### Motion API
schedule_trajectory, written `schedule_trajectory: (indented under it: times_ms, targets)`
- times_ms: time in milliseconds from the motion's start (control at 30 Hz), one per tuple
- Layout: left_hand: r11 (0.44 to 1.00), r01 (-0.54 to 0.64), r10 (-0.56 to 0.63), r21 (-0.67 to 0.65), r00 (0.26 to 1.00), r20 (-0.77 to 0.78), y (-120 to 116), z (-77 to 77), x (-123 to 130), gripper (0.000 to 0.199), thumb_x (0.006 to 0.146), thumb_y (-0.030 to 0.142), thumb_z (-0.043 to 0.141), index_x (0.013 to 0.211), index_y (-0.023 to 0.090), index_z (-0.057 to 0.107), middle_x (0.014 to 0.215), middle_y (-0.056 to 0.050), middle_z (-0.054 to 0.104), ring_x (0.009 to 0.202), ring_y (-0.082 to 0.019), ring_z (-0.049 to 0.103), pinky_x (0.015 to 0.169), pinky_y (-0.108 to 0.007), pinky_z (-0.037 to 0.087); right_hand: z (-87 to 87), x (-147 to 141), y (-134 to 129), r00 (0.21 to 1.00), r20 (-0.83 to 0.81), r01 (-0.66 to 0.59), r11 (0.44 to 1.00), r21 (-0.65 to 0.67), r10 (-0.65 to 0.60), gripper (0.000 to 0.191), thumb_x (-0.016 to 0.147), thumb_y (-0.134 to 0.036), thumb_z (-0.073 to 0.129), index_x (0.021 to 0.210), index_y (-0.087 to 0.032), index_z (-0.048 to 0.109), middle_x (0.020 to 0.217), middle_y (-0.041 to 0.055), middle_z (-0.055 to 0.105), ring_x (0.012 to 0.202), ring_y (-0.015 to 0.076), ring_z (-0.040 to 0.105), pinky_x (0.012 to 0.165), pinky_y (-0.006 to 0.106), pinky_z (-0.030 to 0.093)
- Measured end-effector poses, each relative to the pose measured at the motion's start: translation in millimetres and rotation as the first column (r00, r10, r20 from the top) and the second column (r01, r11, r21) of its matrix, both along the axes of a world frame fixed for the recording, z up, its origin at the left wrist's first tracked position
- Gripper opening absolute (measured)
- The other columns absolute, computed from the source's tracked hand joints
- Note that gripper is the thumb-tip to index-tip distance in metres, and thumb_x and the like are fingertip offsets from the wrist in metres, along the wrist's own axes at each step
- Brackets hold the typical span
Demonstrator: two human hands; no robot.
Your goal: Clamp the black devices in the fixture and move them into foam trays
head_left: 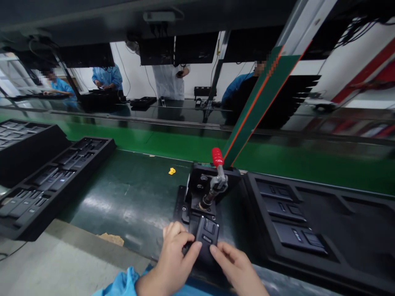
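A small black device (207, 238) with a "Riton" label lies at the front of a black clamp fixture (202, 185) that has a red-tipped lever (217, 157). My left hand (179, 253) pinches its left edge between thumb and curled fingers. At the right edge, the thumb and index finger of my right hand (233, 263) press against the same device. Part of the device's lower end is hard to make out between the hands. Similar devices (298, 236) rest in a black foam tray (256, 197) to the right.
Another foam tray (101, 150) with several devices stands at the left, beside a further one (52, 131). A yellow scrap (172, 171) lies behind the fixture's left side. A green slanted post (256, 107) rises behind the fixture. Several people work across the green line (148, 137).
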State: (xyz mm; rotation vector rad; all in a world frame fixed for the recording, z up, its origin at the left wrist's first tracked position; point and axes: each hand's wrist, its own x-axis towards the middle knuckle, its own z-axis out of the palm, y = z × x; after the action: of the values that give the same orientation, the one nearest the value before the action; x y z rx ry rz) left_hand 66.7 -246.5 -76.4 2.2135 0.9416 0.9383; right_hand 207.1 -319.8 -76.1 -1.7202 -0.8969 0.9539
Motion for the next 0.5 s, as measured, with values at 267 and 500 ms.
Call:
schedule_trajectory:
  times_ms: [267,500]
  targets:
    - [0.961,0.169,-0.186,0.218,0.981,0.057,-6,-4.2,10,0.018,0.088,0.032,0.048,0.083,0.021,0.061,0.069,0.0,0.053,0.067,-0.014,0.053,0.063,-0.027,0.041,14.7,1,-39,0.969,-0.237,0.055,0.994,-0.096,-0.076,0.053,0.063,-0.07,0.056,0.054,-0.021,0.038,0.033,-0.0068,0.038,0.028,0.007,0.029,0.033,0.019,0.022]
    - [0.845,0.111,-0.13,0.523,0.991,0.0,22,-21.9,1,0.014,0.085,0.032,0.052,0.089,0.023,0.063,0.076,0.002,0.06,0.073,-0.013,0.059,0.071,-0.027,0.038,84.4,89,-52,0.785,-0.344,0.566,0.823,0.06,-0.515,0.051,0.054,-0.051,0.078,0.051,-0.016,0.042,0.032,-0.0076,0.036,0.029,0.002,0.026,0.031,0.014,0.02]
